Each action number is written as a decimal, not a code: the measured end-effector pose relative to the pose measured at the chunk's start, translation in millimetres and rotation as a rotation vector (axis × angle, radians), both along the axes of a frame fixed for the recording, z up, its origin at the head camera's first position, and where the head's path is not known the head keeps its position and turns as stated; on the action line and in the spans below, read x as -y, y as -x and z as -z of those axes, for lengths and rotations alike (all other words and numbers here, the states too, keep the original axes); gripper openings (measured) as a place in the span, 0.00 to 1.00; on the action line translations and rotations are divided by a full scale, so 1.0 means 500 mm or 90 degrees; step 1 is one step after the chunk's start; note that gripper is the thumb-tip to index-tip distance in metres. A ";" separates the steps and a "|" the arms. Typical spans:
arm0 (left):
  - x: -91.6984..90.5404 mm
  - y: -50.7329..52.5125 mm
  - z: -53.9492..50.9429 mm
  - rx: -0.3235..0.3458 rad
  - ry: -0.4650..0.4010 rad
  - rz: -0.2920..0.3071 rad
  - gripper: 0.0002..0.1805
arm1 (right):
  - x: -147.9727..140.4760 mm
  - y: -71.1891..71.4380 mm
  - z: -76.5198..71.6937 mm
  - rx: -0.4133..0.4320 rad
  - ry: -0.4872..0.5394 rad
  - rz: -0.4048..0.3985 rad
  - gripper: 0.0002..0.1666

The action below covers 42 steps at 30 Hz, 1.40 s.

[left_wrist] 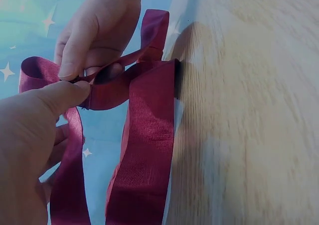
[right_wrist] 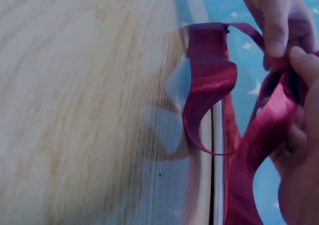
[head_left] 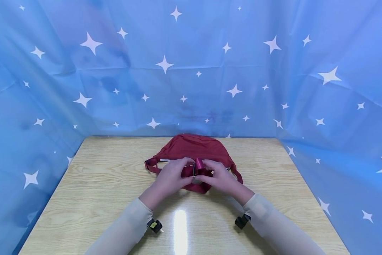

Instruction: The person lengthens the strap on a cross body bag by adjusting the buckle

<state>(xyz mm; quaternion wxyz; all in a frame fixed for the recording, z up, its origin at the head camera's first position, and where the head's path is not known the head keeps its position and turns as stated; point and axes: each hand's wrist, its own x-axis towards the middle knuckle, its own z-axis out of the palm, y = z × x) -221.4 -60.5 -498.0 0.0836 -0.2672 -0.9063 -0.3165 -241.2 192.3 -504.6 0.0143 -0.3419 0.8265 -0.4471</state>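
Note:
A dark red bag [head_left: 194, 147] lies at the table's far middle, its strap ends trailing at both sides. Above its near part, my left hand [head_left: 173, 175] and right hand [head_left: 219, 177] meet, each pinching the red webbing strap [left_wrist: 149, 135] between thumb and fingers. In the left wrist view, the two thumbs nearly touch over a small dark part of the strap, mostly covered by the fingers. Loops of webbing [right_wrist: 212, 85] stand up and hang around the hands in the right wrist view. Whether a buckle sits under the fingertips cannot be made out.
The pale wood-grain table [head_left: 108, 184] extends to both sides of the bag and toward me. A blue curtain with white stars [head_left: 165, 63] rises right behind the table's far edge and along its left and right sides.

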 end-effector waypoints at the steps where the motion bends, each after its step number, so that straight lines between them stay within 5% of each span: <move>1: 0.003 0.000 0.001 -0.008 0.006 0.001 0.32 | -0.001 -0.001 0.000 0.004 0.002 0.003 0.20; 10: 0.033 -0.005 0.003 -0.037 0.085 -0.022 0.28 | -0.008 -0.009 -0.008 0.024 0.023 0.027 0.22; 24: 0.031 0.002 0.008 -0.040 0.062 -0.011 0.24 | -0.011 -0.012 -0.013 0.035 0.032 0.029 0.24; 35: 0.024 0.006 0.005 -0.012 -0.045 0.026 0.23 | -0.003 -0.013 -0.012 0.069 0.055 0.014 0.25; 42: 0.018 0.005 -0.006 0.012 -0.052 0.036 0.26 | 0.005 -0.009 -0.017 0.087 0.019 0.028 0.27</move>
